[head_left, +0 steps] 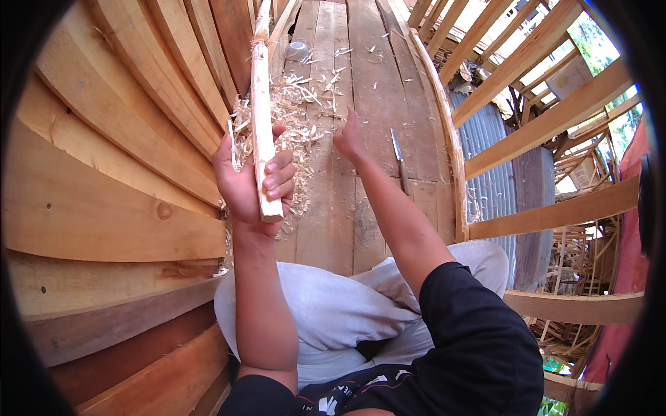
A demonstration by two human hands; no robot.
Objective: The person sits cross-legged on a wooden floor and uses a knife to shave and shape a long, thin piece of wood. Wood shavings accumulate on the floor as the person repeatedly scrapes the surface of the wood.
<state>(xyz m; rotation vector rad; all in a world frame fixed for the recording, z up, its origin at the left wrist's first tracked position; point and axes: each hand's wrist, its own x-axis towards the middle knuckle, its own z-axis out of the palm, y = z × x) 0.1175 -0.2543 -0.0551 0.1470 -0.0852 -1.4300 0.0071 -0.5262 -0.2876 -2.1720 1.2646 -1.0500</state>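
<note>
Palm up, the left hand [240,186] grips one wooden stick [261,118]. Right of the stick, the right hand [348,139] stretches forward, grip unclear; farther right lies one knife [400,162].

Head cam, L of side-by-side pair: wide fisheye, aimed down & fwd.
Upright view: black short-sleeved shirt [479,333] & light-grey cloth trousers [312,301] sat v. close at btm; bare L hand [239,188] & bare R hand [349,136] fell mid-dist.; brown wood-plank floor [374,76] ran off to top; pale-brown board wall [104,215] curved at L rim.
</note>
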